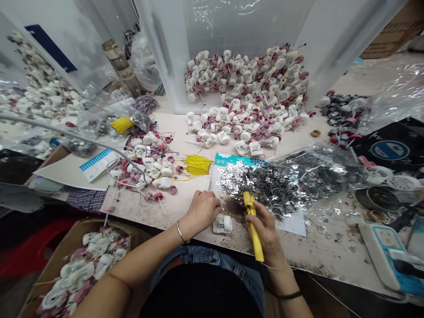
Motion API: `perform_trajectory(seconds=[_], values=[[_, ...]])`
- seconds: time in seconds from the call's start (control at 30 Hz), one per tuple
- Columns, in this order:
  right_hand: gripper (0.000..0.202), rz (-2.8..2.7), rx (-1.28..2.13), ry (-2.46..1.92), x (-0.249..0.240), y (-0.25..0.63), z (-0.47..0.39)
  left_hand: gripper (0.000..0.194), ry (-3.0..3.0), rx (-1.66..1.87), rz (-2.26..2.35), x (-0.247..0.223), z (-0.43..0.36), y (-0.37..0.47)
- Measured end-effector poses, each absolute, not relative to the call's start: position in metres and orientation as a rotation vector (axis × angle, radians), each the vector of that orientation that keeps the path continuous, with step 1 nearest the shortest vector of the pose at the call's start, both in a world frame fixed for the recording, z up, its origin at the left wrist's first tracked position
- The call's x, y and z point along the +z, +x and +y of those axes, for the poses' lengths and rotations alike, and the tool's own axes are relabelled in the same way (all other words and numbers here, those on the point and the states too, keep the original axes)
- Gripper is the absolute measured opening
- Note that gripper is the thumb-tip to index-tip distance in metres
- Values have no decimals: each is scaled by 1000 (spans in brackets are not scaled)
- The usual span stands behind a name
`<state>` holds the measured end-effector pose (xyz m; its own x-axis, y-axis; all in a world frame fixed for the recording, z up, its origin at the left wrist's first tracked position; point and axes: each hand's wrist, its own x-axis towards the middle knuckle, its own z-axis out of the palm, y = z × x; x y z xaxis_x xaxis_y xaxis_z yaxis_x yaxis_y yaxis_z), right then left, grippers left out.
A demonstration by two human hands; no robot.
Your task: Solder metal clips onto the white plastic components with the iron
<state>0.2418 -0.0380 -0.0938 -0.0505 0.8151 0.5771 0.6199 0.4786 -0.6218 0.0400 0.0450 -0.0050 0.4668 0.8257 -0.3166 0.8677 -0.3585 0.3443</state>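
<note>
My right hand is wrapped round the yellow handle of a soldering iron. The iron's tip reaches up into a heap of small silver and dark metal pieces. My left hand is closed, with its fingertips bent down over the table's front part; whatever they pinch is hidden. Just beside those fingers, by the table edge, a small white plastic part lies between my two hands. A dark brown patch shows on the sheet under the metal pieces.
Yellow wires lie in a bundle behind my left hand. White and pink plastic parts spill from a translucent bin. A cardboard box of similar parts stands at lower left. A power strip lies at right.
</note>
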Motion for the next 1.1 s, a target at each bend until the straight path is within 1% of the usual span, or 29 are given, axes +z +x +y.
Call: perform_trajectory(seconds=[0.13, 0.3, 0.37, 0.53, 0.63, 0.7, 0.77, 0.83, 0.9, 1.03, 1.1], values=[[41, -1768, 201, -1204, -98, 233, -30, 19, 2196, -37, 1384, -1, 58, 31], [36, -1749, 172, -1221, -93, 216, -17, 22, 2278, 49, 1737, -7, 92, 13], [33, -1723, 149, -1228, -90, 216, -16, 24, 2348, 114, 1804, -14, 106, 9], [24, -1651, 100, -1250, -76, 225, -36, 18, 2576, 258, 1670, -28, 128, 4], [16, -1590, 75, -1300, -66, 229, -54, 19, 2633, 341, 1630, -30, 131, -1], [14, -1525, 91, -1352, -62, 228, -62, 19, 2663, 370, 1609, -29, 129, -4], [18, -1440, 134, -1375, -60, 227, -66, 18, 2677, 425, 1607, -26, 123, -3], [32, -1404, 150, -1354, -60, 226, -68, 18, 2649, 494, 1607, -22, 114, 2], [42, -1453, 144, -1324, -59, 228, -69, 18, 2557, 484, 1543, -18, 101, 11], [58, -1555, 205, -1287, -55, 237, -82, 12, 2296, 152, 1223, -15, 76, 34], [58, -1594, 237, -1278, -53, 244, -95, 12, 2206, 14, 1124, -16, 68, 45]])
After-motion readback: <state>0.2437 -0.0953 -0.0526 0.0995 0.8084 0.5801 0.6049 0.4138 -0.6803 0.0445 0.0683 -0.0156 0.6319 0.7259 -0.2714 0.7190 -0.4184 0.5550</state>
